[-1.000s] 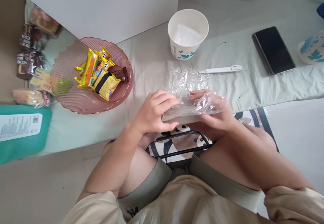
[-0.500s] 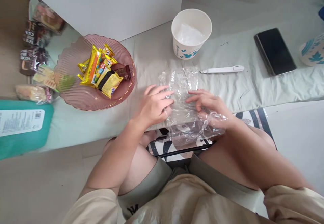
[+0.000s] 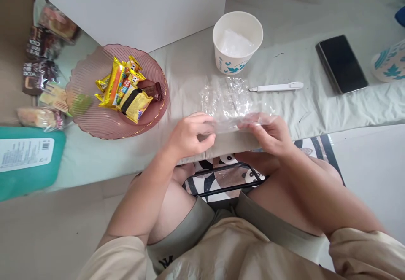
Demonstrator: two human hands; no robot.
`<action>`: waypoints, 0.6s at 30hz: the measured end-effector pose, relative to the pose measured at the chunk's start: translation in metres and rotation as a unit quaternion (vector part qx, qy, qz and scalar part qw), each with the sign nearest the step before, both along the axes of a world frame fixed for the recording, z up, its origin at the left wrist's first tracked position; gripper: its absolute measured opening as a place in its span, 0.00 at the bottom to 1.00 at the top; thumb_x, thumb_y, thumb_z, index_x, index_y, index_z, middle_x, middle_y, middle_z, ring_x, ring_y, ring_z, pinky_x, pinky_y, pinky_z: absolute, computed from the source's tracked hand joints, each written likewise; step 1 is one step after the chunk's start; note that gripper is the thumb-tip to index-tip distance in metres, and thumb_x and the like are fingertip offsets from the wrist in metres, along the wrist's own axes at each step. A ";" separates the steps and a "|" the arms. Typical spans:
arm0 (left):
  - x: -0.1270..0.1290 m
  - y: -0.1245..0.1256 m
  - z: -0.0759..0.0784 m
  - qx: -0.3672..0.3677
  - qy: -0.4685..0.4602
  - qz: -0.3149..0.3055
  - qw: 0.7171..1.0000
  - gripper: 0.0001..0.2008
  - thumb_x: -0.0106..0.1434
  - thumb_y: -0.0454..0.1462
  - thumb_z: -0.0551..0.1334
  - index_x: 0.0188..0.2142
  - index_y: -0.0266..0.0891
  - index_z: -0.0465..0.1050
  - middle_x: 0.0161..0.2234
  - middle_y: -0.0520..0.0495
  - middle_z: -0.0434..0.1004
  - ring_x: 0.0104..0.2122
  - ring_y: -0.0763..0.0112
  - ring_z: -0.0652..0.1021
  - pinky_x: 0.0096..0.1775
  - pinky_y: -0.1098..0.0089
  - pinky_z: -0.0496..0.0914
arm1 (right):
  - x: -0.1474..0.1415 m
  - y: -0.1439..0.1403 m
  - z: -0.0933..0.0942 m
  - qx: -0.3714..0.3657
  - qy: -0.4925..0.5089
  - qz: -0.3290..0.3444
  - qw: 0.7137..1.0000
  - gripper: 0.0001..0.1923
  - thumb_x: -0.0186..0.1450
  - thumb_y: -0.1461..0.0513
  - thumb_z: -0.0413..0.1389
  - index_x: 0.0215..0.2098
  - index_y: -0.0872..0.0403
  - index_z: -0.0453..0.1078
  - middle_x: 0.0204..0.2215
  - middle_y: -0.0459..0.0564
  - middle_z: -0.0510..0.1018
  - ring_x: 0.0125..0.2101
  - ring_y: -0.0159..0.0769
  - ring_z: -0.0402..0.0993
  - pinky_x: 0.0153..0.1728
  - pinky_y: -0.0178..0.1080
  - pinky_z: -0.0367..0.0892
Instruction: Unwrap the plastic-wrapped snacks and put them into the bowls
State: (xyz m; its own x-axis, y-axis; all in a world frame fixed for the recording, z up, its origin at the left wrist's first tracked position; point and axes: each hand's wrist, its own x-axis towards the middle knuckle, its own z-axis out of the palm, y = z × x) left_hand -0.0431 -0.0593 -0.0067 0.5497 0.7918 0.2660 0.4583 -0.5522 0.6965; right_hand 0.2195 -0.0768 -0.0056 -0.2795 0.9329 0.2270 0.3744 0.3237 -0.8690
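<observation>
A clear plastic bag [image 3: 225, 103] lies crinkled on the pale cloth in front of me, its near edge folded up between my hands. My left hand [image 3: 193, 135] is at its left side, the fingers curled with a gap to the thumb; the fingertips are slightly blurred against the plastic. At the right side my right hand [image 3: 268, 133] pinches the bag's near edge between thumb and fingers. Just beyond the bag stands a paper cup [image 3: 232, 60] with crumpled translucent plastic [image 3: 236, 43] inside. A white utility knife [image 3: 276, 87] lies to the right of the bag.
On the left, a pink ribbed glass plate [image 3: 91, 117] holds several wrapped snacks [image 3: 118, 88]. Beyond it stands a large white box [image 3: 142, 10]. A phone [image 3: 342, 64] and a second paper cup [image 3: 390, 63] are at right. A green package [image 3: 31, 179] lies at far left, near packaged breads [image 3: 39, 75].
The bag's near part, which hung over the table edge, is now folded up onto the cloth. My fingers have gone from spread on the plastic to curled at its near edge.
</observation>
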 end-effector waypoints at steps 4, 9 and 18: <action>0.006 -0.004 0.010 -0.113 -0.013 0.054 0.992 0.11 0.63 0.41 0.64 0.40 0.42 0.84 0.43 0.47 0.88 0.41 0.64 0.86 0.46 0.64 0.80 | -0.005 0.001 0.004 -0.039 -0.033 -0.049 0.997 0.23 0.75 0.49 0.51 0.27 0.50 0.76 0.26 0.47 0.82 0.27 0.34 0.78 0.31 0.38 0.71; 0.016 -0.004 0.012 -0.283 -0.114 0.151 0.940 0.10 0.64 0.41 0.62 0.35 0.39 0.80 0.25 0.49 0.84 0.23 0.72 0.81 0.28 0.72 0.76 | -0.010 0.004 0.003 -0.095 -0.013 -0.117 0.989 0.11 0.71 0.52 0.56 0.37 0.50 0.73 0.22 0.43 0.80 0.24 0.35 0.79 0.28 0.39 0.73; 0.019 0.002 0.004 -0.267 -0.064 0.236 0.932 0.08 0.63 0.39 0.63 0.37 0.38 0.78 0.21 0.53 0.79 0.22 0.72 0.79 0.29 0.70 0.73 | -0.011 0.006 0.006 -0.112 -0.087 -0.191 0.971 0.21 0.67 0.58 0.58 0.58 0.49 0.68 0.16 0.37 0.75 0.16 0.37 0.72 0.27 0.45 0.72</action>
